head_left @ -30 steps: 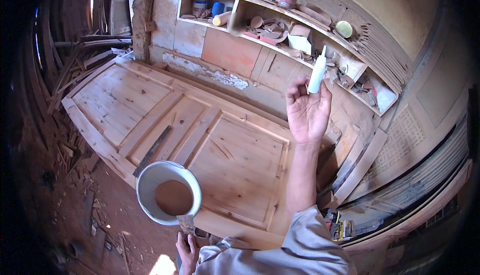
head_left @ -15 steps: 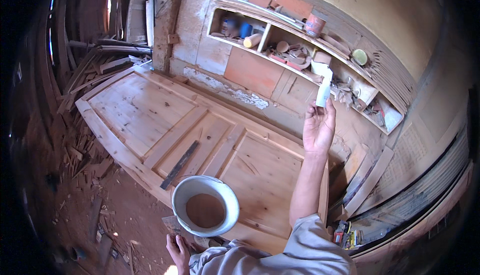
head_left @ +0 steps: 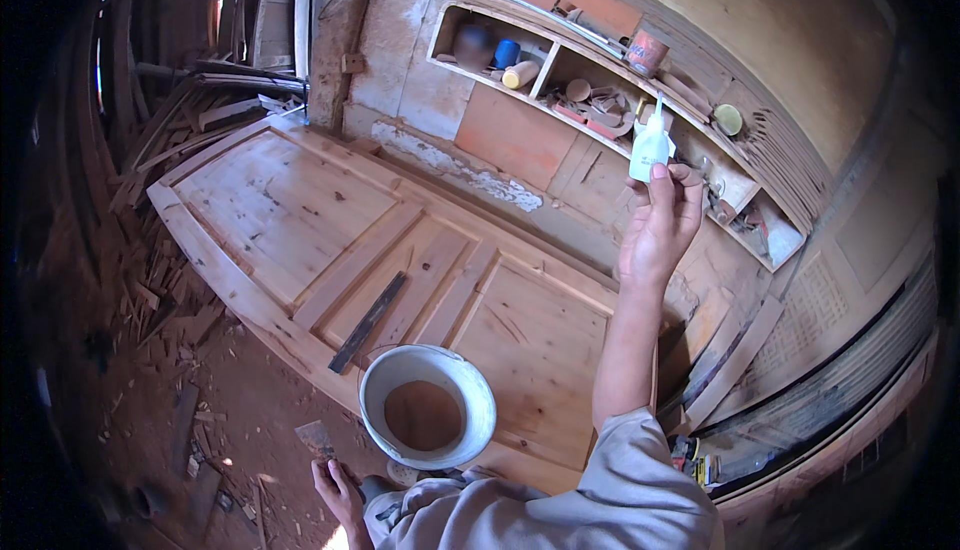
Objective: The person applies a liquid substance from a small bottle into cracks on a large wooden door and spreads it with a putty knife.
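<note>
My right hand [head_left: 660,220] is raised on an outstretched arm. Its thumb and fingers pinch a small white plastic bottle [head_left: 650,154] with a thin nozzle pointing up, in front of the wall shelf. Low at the near left, my left hand [head_left: 340,493] is closed around a scraper; its flat, stained blade [head_left: 315,439] sticks out above the fingers, and the handle is hidden in the grip. Between my arms is a whitish bucket [head_left: 480,405] with brown contents, at the near edge of a panelled wooden door [head_left: 262,215] lying flat.
A dark narrow strip [head_left: 368,322] lies across the door's middle. The wall shelf [head_left: 546,68] holds cans, a blue container [head_left: 506,54] and clutter. Wood offcuts [head_left: 160,285] litter the ground on the left. Boards [head_left: 735,360] lean at the right.
My right hand has turned the bottle, and its broad side now shows. My left hand has moved slightly left, bringing the scraper blade out from beside the bucket. The view has shifted a little.
</note>
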### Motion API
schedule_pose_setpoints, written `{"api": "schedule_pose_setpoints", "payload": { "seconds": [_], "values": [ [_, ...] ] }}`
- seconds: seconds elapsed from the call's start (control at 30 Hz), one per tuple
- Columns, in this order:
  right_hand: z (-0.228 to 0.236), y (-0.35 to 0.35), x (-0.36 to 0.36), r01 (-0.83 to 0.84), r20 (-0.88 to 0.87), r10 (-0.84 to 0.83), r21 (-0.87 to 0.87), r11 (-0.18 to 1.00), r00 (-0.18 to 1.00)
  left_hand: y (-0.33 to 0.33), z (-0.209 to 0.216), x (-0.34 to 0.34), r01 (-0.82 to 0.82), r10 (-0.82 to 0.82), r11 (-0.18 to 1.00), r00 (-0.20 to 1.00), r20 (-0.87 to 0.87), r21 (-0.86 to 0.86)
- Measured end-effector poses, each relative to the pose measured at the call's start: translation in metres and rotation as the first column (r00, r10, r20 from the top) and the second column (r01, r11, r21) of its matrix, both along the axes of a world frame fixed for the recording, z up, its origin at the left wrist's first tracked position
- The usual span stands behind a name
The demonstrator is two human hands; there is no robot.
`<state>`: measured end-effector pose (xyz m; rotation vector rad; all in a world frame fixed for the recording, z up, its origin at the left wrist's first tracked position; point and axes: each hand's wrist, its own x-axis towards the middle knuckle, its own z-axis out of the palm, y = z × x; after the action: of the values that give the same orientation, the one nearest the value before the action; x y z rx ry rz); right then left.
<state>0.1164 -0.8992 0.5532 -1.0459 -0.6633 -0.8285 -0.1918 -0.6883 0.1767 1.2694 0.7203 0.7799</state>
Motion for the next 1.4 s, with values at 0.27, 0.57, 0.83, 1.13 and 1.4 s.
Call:
{"api": "schedule_pose_setpoints", "payload": {
  "seconds": [0.27, 0.57, 0.83, 1.13, 1.4],
  "values": [
    [0.000, -0.013, -0.003, -0.062, 0.010, 0.062, 0.016, 0.998, 0.998, -0.007, -0.002, 0.005, 0.039, -0.038, 0.999, 0.999, -0.033, 0.027],
    [-0.004, -0.014, 0.007, -0.121, 0.011, 0.121, -0.003, 0.993, 0.993, -0.025, -0.009, -0.002, 0.016, -0.017, 1.000, 0.999, -0.043, -0.018],
    [0.021, -0.007, 0.007, 0.118, -0.026, -0.120, -0.060, 0.991, 0.992, -0.019, -0.008, -0.025, -0.071, 0.110, 0.982, 0.969, -0.221, 0.177],
    [0.040, 0.165, -0.025, -0.086, 0.184, 0.117, -0.168, 0.982, 0.976, -0.027, -0.007, -0.113, -0.459, 0.461, 0.886, 0.852, -0.250, 0.068],
    [-0.030, 0.315, -0.090, -0.233, 0.208, 0.351, -0.439, 0.868, 0.913, -0.046, -0.028, -0.151, -0.623, 0.613, 0.781, 0.753, -0.239, 0.039]
  ]
}}
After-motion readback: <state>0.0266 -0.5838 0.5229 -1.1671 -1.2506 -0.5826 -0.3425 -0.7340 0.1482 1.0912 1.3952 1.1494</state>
